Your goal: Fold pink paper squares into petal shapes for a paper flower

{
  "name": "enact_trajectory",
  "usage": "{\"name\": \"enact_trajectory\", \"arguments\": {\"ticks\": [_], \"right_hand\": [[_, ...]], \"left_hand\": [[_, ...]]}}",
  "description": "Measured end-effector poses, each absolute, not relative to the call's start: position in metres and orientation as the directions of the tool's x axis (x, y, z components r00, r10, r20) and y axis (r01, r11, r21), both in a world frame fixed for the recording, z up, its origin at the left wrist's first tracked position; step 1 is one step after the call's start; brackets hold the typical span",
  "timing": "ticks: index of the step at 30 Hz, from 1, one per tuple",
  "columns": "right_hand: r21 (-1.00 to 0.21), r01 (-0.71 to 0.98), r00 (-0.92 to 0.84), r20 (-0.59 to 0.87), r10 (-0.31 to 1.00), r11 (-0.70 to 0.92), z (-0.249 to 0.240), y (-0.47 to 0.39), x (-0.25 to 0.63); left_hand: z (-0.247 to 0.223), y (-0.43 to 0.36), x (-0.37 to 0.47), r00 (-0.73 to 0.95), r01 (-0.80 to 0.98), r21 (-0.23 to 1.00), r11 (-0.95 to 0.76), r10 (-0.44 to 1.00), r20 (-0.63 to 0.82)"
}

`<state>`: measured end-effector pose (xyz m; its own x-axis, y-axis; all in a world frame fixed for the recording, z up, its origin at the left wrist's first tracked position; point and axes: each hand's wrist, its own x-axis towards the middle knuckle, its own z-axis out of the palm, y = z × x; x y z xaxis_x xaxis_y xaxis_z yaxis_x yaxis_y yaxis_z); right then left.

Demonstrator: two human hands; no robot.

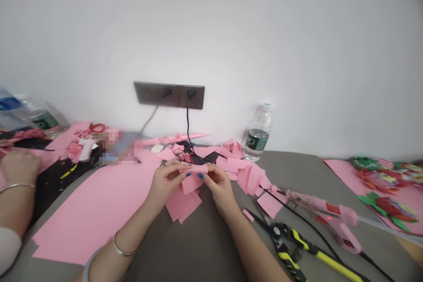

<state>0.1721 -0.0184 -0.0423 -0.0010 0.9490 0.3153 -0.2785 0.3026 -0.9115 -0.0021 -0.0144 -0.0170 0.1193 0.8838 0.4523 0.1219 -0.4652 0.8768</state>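
Between my two hands is a small pink piece of paper, its upper edge rolled or folded over. My left hand pinches the left end with thumb and fingers. At the right end my right hand does the same, its blue-nailed thumb pressed on the paper. Below the hands, pink paper squares lie loosely stacked on the grey table. A large pink sheet lies beside my left forearm, and pink scraps are heaped to the right of my right hand.
Yellow-and-black shears and a pink glue gun with a black cord lie at the right. A water bottle stands by the wall. Paper flowers rest far right. At the left, another person's hand reaches over a black mat.
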Motion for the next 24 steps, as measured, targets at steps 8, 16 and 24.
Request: {"name": "enact_trajectory", "arguments": {"ticks": [8,16,24], "right_hand": [[-0.9,-0.254,0.101,0.34,0.935,0.354,-0.045,-0.015,0.173],[-0.911,-0.088,-0.013,0.405,0.914,0.402,-0.043,-0.019,0.173],[-0.938,-0.084,0.022,0.337,0.941,0.337,-0.039,-0.022,0.171]], "left_hand": [[-0.016,-0.013,-0.003,0.13,0.247,0.759,-0.602,0.797,0.59],[-0.011,-0.02,0.0,0.254,0.359,0.757,-0.546,0.838,0.484],[-0.008,-0.019,0.001,0.188,0.405,0.789,-0.463,0.886,0.424]]}}
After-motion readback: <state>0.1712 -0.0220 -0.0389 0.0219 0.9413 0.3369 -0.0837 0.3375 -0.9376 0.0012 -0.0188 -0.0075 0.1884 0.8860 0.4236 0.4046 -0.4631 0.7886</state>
